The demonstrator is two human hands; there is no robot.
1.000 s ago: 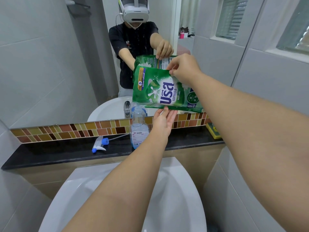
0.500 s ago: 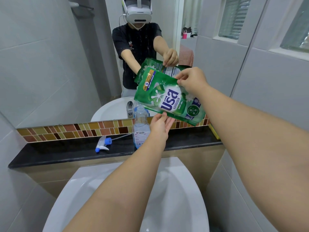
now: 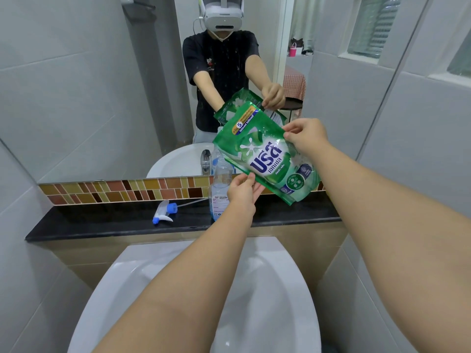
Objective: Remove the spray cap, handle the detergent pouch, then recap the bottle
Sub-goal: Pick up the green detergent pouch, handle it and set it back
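Note:
I hold a green detergent pouch [image 3: 265, 154] in the air above the black ledge, tilted so its top corner leans left over the bottle. My right hand [image 3: 307, 138] pinches its upper right edge. My left hand [image 3: 242, 191] supports its lower edge from beneath. A clear plastic bottle [image 3: 219, 189] with a little blue liquid stands uncapped on the ledge, partly behind my left hand and under the pouch. The blue and white spray cap [image 3: 164, 214], with its thin tube, lies on the ledge to the bottle's left.
The black ledge [image 3: 102, 222] runs along a mosaic tile strip below a wall mirror [image 3: 89, 85], which reflects the person and pouch. A white basin [image 3: 142, 281] sits directly below my arms. Grey tiled walls close in left and right.
The pouch has tilted further counter-clockwise and come lower, toward the bottle's mouth. Both hands moved with it and kept their hold.

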